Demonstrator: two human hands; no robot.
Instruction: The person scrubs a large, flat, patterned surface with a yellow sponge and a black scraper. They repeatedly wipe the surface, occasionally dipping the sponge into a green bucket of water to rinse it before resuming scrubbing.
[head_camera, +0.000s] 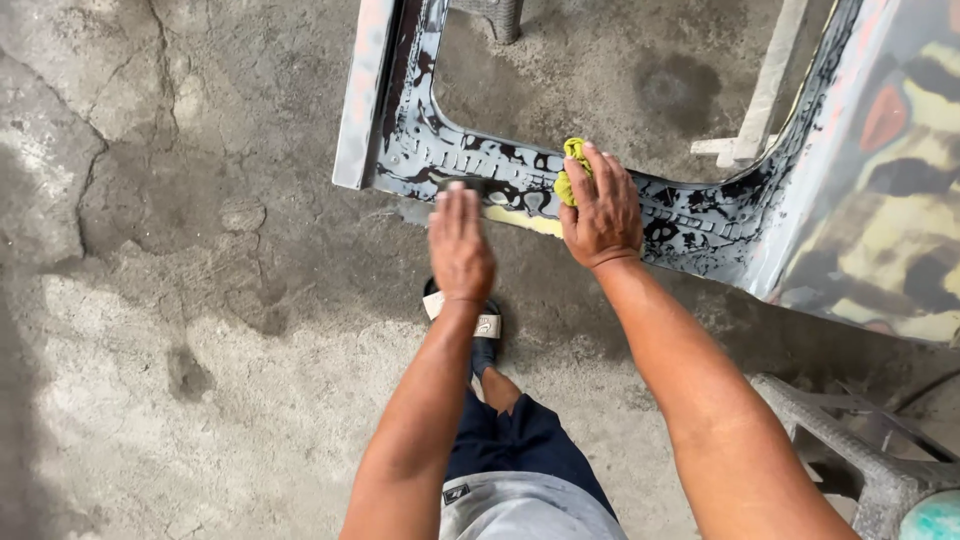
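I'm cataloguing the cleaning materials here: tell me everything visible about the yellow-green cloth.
The yellow-green cloth is small, soft-looking fabric, crumpled into a wad. It lies pressed against the black-smeared grey metal panel, on its lower frame edge. The right hand covers most of it, fingers spread flat on top, so only its upper left part shows. Its full size can't be judged.

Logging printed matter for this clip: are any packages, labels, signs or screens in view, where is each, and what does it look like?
No packages, signs or screens are in view.
Sandal strap badge: on the person's foot, below the left hand; small pale patch on a light strap, dark sole.
Shorts tag: at the bottom edge, on the grey shorts; small dark patch with pale marks.
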